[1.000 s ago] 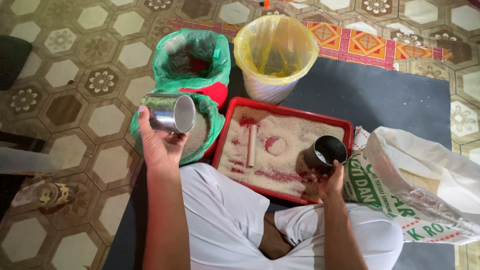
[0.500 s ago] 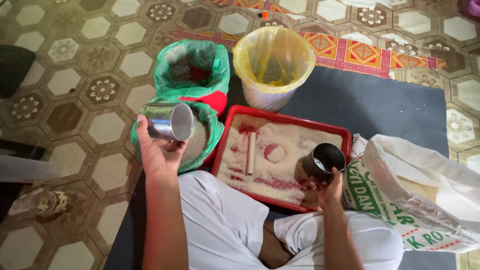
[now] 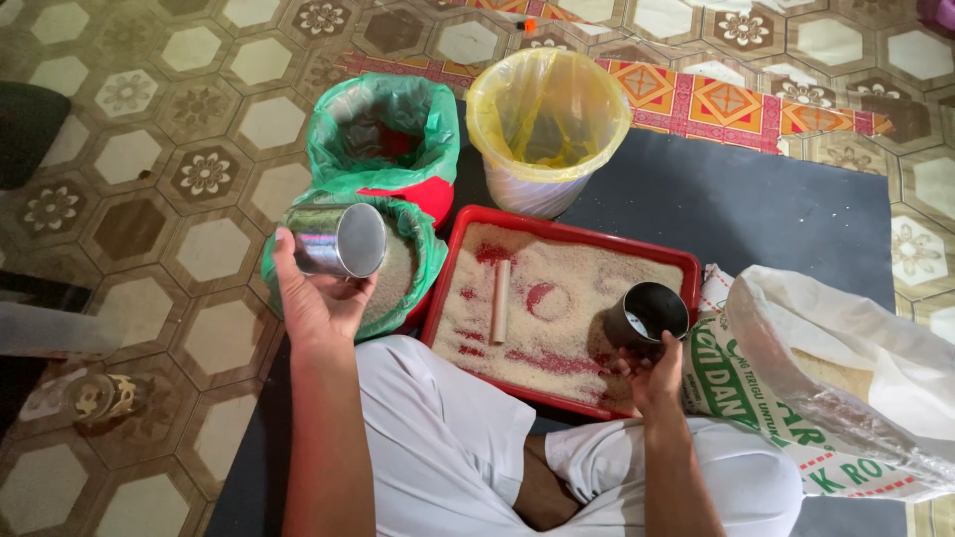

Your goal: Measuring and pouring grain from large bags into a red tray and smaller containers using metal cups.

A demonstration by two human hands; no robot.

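My left hand [image 3: 316,298] holds a shiny metal can [image 3: 338,240] tipped on its side, bottom towards me, above a green-lined bucket of rice [image 3: 398,268]. My right hand [image 3: 652,373] grips a second metal can [image 3: 649,316], upright and open at the top, at the right end of a red tray [image 3: 557,234]. The tray carries a spread layer of rice with bare red patches and a short wooden stick [image 3: 500,300] lying in it.
A second green-lined red bucket [image 3: 383,129] and a yellow-lined white bucket [image 3: 547,124] stand behind the tray. A large printed rice sack [image 3: 836,388] lies at my right. I sit cross-legged on a dark mat [image 3: 756,209] over patterned floor tiles.
Both hands keep their cans in nearly the same places. The view has shifted slightly; the left can stays tipped over the rice bucket.
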